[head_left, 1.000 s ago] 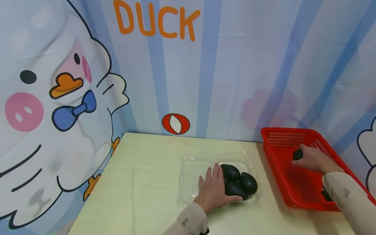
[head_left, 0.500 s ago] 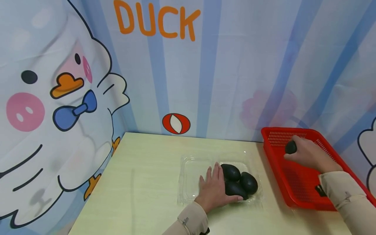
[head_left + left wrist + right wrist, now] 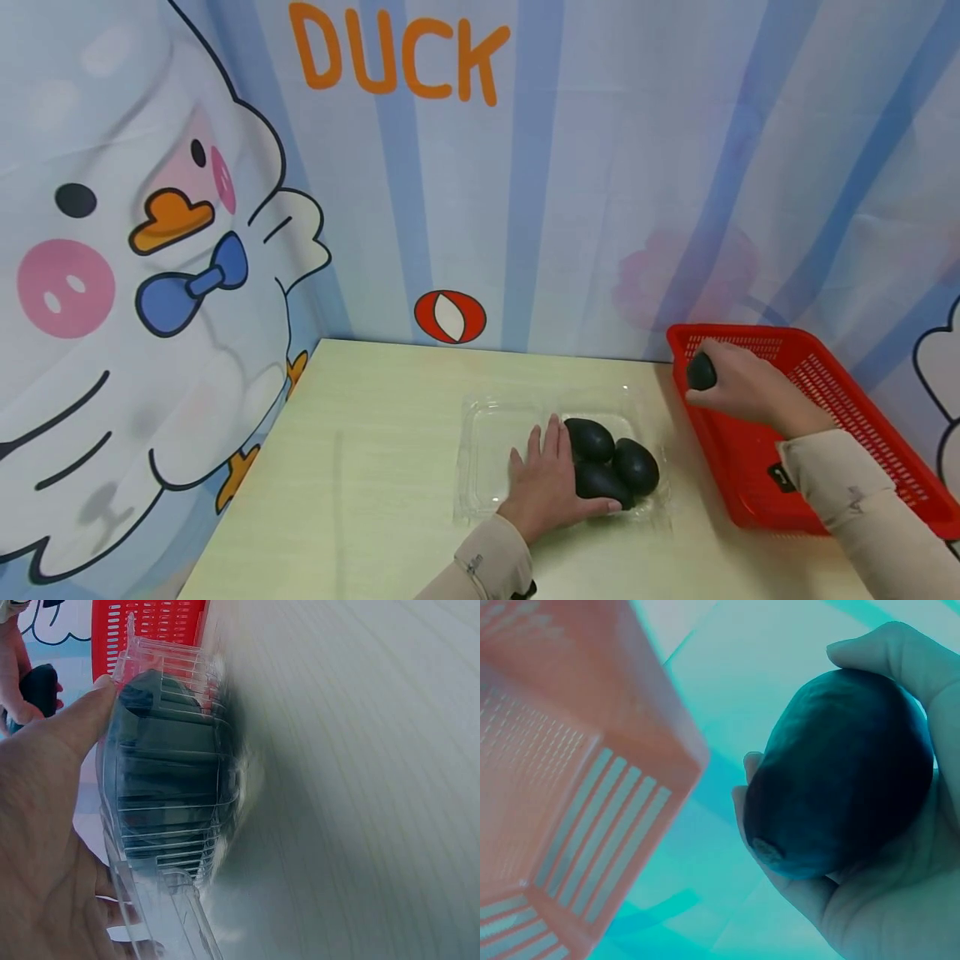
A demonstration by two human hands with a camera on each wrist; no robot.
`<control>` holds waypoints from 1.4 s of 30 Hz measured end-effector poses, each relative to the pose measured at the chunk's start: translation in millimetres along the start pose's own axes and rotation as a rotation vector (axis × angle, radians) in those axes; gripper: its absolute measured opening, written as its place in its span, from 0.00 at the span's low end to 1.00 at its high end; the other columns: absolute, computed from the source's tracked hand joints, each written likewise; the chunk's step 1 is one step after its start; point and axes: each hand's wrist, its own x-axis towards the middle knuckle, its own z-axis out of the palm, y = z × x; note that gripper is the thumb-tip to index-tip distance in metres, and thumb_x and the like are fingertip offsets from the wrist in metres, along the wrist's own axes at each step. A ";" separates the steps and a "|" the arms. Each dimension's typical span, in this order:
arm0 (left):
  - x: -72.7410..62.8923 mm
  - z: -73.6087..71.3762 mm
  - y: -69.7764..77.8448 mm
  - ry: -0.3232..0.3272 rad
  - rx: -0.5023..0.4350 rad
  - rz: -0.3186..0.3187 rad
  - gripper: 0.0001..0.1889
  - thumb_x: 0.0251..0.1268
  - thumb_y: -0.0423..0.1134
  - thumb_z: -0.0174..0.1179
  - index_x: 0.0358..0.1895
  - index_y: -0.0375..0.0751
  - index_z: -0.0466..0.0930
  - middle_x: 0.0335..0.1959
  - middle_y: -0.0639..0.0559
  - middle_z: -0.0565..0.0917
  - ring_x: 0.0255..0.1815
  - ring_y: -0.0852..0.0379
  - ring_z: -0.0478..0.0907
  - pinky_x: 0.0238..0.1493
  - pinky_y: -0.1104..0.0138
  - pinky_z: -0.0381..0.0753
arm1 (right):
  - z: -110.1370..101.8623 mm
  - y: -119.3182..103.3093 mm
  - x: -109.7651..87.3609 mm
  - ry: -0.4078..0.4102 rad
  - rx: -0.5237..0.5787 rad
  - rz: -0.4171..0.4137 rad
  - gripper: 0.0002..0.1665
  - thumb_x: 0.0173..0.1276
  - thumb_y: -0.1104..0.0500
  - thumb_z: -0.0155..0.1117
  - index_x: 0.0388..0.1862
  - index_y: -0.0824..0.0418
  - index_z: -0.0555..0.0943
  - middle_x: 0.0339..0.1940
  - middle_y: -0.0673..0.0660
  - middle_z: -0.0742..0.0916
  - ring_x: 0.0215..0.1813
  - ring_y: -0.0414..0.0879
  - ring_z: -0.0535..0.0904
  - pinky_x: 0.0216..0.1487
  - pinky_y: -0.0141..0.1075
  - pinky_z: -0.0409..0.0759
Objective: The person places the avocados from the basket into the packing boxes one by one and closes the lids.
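My right hand (image 3: 742,387) grips a dark green avocado (image 3: 844,776), its fingers and thumb curled round it. In the head view it is over the left rim of the red basket (image 3: 780,518). A clear plastic clamshell box (image 3: 491,450) lies opened out on the table. Grouped in its right half are three dark avocados (image 3: 636,467). My left hand (image 3: 543,483) rests on the box beside them with straight, spread fingers, its thumb (image 3: 94,712) along the near rim in the left wrist view.
The pale wooden table (image 3: 390,467) extends to the left of the box. Behind it hangs a blue striped curtain (image 3: 585,208) with a printed duck. Slotted walls surround the basket.
My right hand has come up from inside the basket and moved left with the avocado, to the basket's left rim. My left hand and the box stay put.
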 end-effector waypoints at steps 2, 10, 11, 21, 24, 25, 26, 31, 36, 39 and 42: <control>0.4 0.1 0.2 -0.003 0.002 -0.003 0.70 0.41 0.89 0.53 0.82 0.42 0.51 0.84 0.49 0.48 0.81 0.42 0.55 0.69 0.37 0.65 | 2.2 -8.6 3.5 0.005 -0.009 -0.019 0.24 0.59 0.54 0.73 0.47 0.62 0.72 0.34 0.56 0.79 0.32 0.48 0.74 0.28 0.38 0.78; 0.6 -0.3 0.4 -0.012 -0.006 -0.014 0.70 0.41 0.89 0.53 0.82 0.43 0.50 0.84 0.49 0.48 0.81 0.42 0.54 0.69 0.37 0.65 | 13.4 -37.9 17.1 -0.024 -0.037 -0.068 0.29 0.56 0.53 0.74 0.50 0.65 0.72 0.37 0.57 0.79 0.35 0.49 0.74 0.29 0.39 0.80; 0.5 -0.2 0.4 -0.012 -0.008 -0.014 0.70 0.41 0.88 0.53 0.82 0.43 0.50 0.84 0.49 0.48 0.81 0.42 0.54 0.70 0.37 0.64 | 15.0 -40.1 18.7 -0.030 -0.030 -0.069 0.27 0.56 0.54 0.74 0.49 0.64 0.72 0.35 0.57 0.79 0.34 0.49 0.74 0.29 0.38 0.80; -0.2 -1.1 0.6 -0.001 -0.008 -0.004 0.69 0.42 0.88 0.54 0.82 0.42 0.52 0.84 0.48 0.49 0.80 0.42 0.55 0.69 0.38 0.66 | 33.3 -55.2 30.4 -0.088 -0.040 -0.072 0.28 0.57 0.52 0.73 0.51 0.63 0.73 0.35 0.55 0.79 0.32 0.47 0.74 0.29 0.37 0.79; 0.3 -1.0 0.9 -0.002 -0.003 -0.005 0.69 0.42 0.88 0.54 0.82 0.43 0.52 0.84 0.48 0.49 0.80 0.42 0.55 0.69 0.38 0.66 | 39.2 -57.6 32.6 -0.090 -0.045 -0.084 0.29 0.57 0.51 0.74 0.52 0.62 0.73 0.35 0.55 0.79 0.32 0.47 0.74 0.29 0.37 0.78; 0.5 -0.9 1.0 -0.002 -0.001 -0.006 0.68 0.42 0.88 0.53 0.82 0.43 0.52 0.84 0.49 0.49 0.80 0.42 0.55 0.69 0.38 0.66 | 40.9 -58.5 33.1 -0.091 -0.046 -0.088 0.30 0.57 0.51 0.74 0.52 0.62 0.73 0.35 0.55 0.80 0.32 0.47 0.74 0.29 0.37 0.79; 0.7 -0.8 1.1 -0.003 0.002 -0.008 0.68 0.42 0.88 0.53 0.82 0.43 0.52 0.84 0.49 0.49 0.80 0.42 0.55 0.69 0.38 0.66 | 42.8 -59.2 33.5 -0.093 -0.044 -0.088 0.29 0.57 0.51 0.74 0.52 0.62 0.73 0.35 0.55 0.80 0.32 0.47 0.75 0.29 0.37 0.79; 0.7 -1.2 1.2 -0.002 -0.001 -0.010 0.69 0.41 0.88 0.54 0.82 0.43 0.52 0.84 0.49 0.49 0.80 0.41 0.55 0.69 0.37 0.66 | 54.7 -60.6 38.0 -0.099 -0.077 -0.099 0.29 0.56 0.51 0.76 0.50 0.62 0.74 0.35 0.54 0.81 0.33 0.47 0.75 0.30 0.38 0.81; 0.7 -1.9 1.1 -0.014 -0.010 -0.017 0.68 0.41 0.88 0.55 0.82 0.43 0.53 0.84 0.49 0.49 0.80 0.41 0.55 0.69 0.37 0.66 | 65.8 -61.2 42.1 -0.106 -0.102 -0.101 0.31 0.58 0.51 0.76 0.54 0.64 0.74 0.40 0.57 0.82 0.35 0.49 0.77 0.36 0.43 0.84; 0.8 -1.5 0.9 -0.021 -0.008 -0.016 0.68 0.41 0.88 0.54 0.82 0.44 0.52 0.84 0.49 0.48 0.81 0.41 0.54 0.69 0.37 0.65 | 72.2 -60.3 42.8 -0.113 -0.108 -0.098 0.35 0.61 0.49 0.76 0.59 0.67 0.73 0.45 0.62 0.82 0.38 0.51 0.79 0.44 0.49 0.86; 0.3 -1.1 1.1 -0.022 -0.006 -0.015 0.68 0.41 0.88 0.54 0.82 0.44 0.52 0.84 0.49 0.49 0.80 0.41 0.55 0.68 0.37 0.66 | 79.1 -60.9 42.8 -0.115 -0.123 -0.090 0.39 0.62 0.46 0.75 0.62 0.69 0.72 0.51 0.66 0.82 0.44 0.54 0.82 0.51 0.55 0.84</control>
